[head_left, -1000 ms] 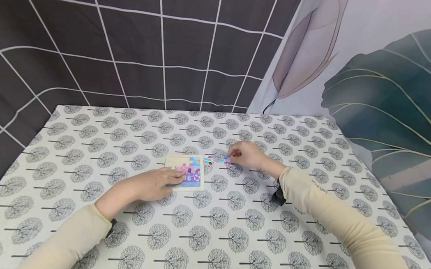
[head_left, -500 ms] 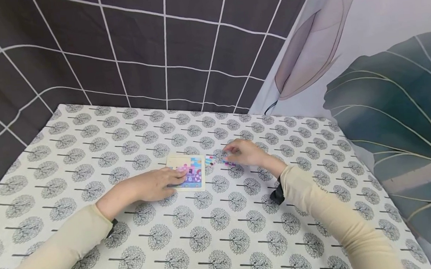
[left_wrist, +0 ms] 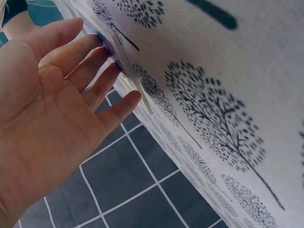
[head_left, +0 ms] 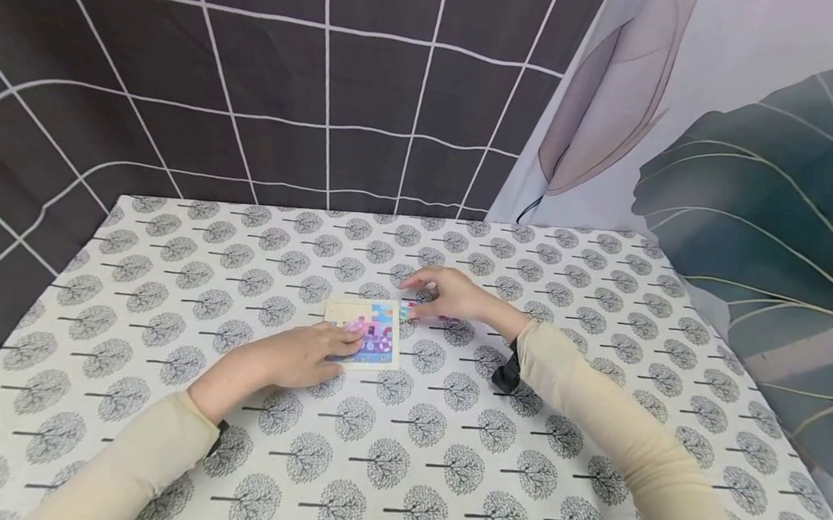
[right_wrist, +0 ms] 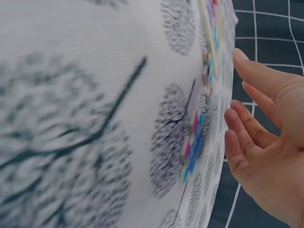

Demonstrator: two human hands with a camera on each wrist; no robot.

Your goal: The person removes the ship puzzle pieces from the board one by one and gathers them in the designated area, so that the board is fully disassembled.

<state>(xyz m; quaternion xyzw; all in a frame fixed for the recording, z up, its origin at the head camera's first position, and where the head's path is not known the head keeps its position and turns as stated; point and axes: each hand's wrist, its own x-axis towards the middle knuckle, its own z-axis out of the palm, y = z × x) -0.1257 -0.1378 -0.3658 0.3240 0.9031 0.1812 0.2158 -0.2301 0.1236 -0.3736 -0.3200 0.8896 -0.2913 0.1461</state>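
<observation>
A small jigsaw puzzle (head_left: pixel 377 347) lies in a pale wooden tray (head_left: pixel 395 333) on the table, its picture pink, purple and blue, with bare tray at the upper left. My left hand (head_left: pixel 302 357) rests on the tray's left side, fingers extended over the puzzle; the left wrist view shows the palm (left_wrist: pixel 52 99) and spread fingers. My right hand (head_left: pixel 453 294) hovers just right of the tray, thumb and fingers apart with nothing between them. Below it are loose colourful puzzle pieces (head_left: pixel 407 311). The right wrist view shows a blue and pink piece (right_wrist: pixel 194 147) lying on the cloth.
A white tablecloth (head_left: pixel 400 452) with grey tree prints covers the table. Behind its far edge hangs a dark curtain with a white grid (head_left: pixel 270 86). A leaf-patterned curtain (head_left: pixel 757 215) hangs at the right.
My right hand has moved left from the farther loose pieces to those next to the tray, its thumb and fingers spreading wider. My left hand has stayed on the tray.
</observation>
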